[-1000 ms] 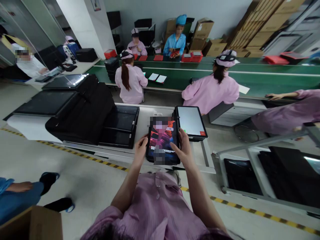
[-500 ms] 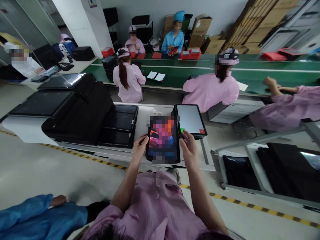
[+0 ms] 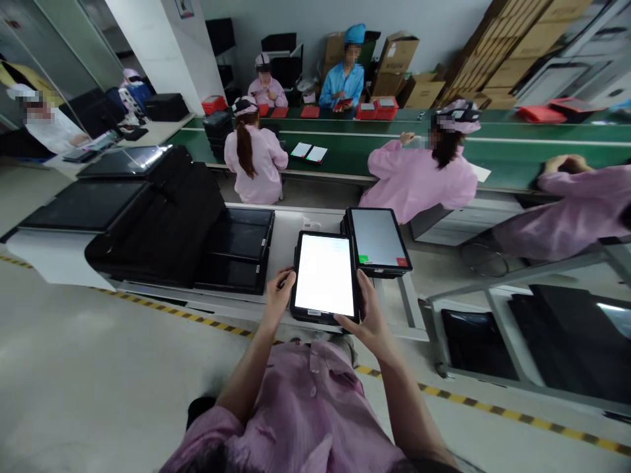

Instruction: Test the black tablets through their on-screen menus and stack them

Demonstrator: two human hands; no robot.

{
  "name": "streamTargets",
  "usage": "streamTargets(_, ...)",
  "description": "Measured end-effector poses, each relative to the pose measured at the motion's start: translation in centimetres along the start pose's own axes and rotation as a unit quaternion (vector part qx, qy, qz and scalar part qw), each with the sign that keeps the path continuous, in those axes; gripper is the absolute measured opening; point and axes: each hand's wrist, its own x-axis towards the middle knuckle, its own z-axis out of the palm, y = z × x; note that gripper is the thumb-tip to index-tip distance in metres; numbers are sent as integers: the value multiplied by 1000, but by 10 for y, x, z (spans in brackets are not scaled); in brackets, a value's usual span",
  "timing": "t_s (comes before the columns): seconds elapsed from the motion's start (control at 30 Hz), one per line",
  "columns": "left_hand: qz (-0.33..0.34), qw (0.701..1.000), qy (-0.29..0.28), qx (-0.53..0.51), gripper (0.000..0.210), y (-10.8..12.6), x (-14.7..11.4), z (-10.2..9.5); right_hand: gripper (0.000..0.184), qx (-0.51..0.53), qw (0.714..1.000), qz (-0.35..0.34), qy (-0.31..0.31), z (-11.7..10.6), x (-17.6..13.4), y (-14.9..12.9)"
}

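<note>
Two hands on one tablet [image 3: 327, 276], just below the centre of the frame: from my remote station I log the left hand [image 3: 279, 297] with its grip closed on the left edge, and the right hand [image 3: 369, 318] gripping the right side, thumb at the lower-right corner. Step in hand, I judge: working the lit, nearly white screen over the desk [image 3: 286, 226], beside the stack of tablets [image 3: 377, 236]; next move calls for a steady left hold.

On my feed I see a black-framed tablet [image 3: 326, 274], lit mostly white, face-up; long sides toward twelve o'clock; just six o'clock of centre.
</note>
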Motion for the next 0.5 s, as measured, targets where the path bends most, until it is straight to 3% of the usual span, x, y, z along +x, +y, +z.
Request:
streamTargets(0.2,5,1000,4,-5,37,-1,0,2,116,-14,1000,4,-18,-1,0,1)
streamTargets(0.5,-2,1000,5,-13,38,2,2,2,91,1,997,-17,75,13,13,5)
